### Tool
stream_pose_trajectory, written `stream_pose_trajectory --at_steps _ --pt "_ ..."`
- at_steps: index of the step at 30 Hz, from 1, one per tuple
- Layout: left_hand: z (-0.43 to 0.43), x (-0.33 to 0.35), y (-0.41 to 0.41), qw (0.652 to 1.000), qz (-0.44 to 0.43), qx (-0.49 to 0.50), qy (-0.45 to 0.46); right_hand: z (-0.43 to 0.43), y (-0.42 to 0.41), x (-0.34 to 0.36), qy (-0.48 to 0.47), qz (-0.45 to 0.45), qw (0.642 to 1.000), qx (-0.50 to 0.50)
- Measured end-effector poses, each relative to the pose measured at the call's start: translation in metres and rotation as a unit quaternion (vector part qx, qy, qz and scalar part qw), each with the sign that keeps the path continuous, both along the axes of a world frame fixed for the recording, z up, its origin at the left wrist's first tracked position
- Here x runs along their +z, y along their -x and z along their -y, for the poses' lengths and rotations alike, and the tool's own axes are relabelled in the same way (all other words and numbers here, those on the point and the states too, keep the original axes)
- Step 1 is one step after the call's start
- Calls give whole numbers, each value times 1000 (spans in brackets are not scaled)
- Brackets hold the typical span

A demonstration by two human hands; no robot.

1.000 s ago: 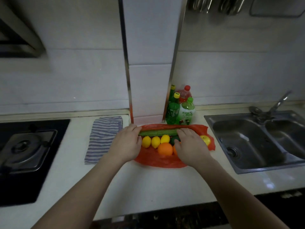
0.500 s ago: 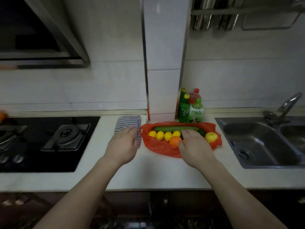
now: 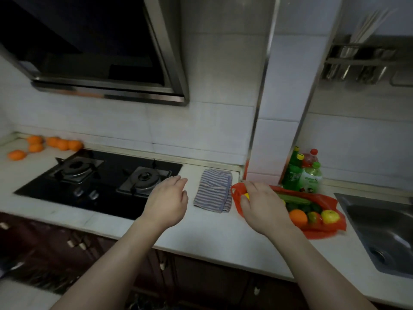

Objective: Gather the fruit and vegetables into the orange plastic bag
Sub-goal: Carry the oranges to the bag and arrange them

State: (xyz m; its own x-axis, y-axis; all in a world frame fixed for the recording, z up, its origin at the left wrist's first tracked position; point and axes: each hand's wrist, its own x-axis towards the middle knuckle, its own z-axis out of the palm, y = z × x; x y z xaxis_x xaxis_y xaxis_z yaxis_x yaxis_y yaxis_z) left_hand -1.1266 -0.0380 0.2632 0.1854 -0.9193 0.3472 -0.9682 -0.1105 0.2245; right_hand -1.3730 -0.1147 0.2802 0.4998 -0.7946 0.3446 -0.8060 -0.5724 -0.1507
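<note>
Far left on the pale counter, a loose cluster of round oranges (image 3: pixel 48 144) lies by the wall, well apart from both hands. Past the glossy black hob (image 3: pixel 107 177), the left hand (image 3: pixel 166 203) hovers with fingers relaxed, holding nothing, near a folded striped cloth (image 3: pixel 213 191). The right hand (image 3: pixel 263 208) curls over the left end of the crinkled orange plastic bag (image 3: pixel 327 201), with a sliver of yellow fruit (image 3: pixel 247 196) under its fingers. I can't tell whether it grips. The bag lies open, holding a long cucumber (image 3: pixel 293 198), an orange (image 3: pixel 298 218) and a lemon-yellow fruit (image 3: pixel 330 216).
</note>
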Motion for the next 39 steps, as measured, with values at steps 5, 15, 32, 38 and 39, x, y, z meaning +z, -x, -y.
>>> stream_pose_trajectory --at_steps 5,15,32,38,39 --pt "-43 9 -77 999 -4 36 13 -26 -88 7 4 -9 999 31" --pt "-141 6 -243 994 0 109 -2 -95 -271 2 -11 -8 997 75" --pt "-227 7 -424 975 -28 221 8 -122 -465 11 -10 -13 990 141" --pt "-226 8 -513 971 -19 240 6 -113 -564 2 -23 2 983 180" --pt "-224 7 -529 970 -18 243 2 -112 -583 0 -30 6 982 185"
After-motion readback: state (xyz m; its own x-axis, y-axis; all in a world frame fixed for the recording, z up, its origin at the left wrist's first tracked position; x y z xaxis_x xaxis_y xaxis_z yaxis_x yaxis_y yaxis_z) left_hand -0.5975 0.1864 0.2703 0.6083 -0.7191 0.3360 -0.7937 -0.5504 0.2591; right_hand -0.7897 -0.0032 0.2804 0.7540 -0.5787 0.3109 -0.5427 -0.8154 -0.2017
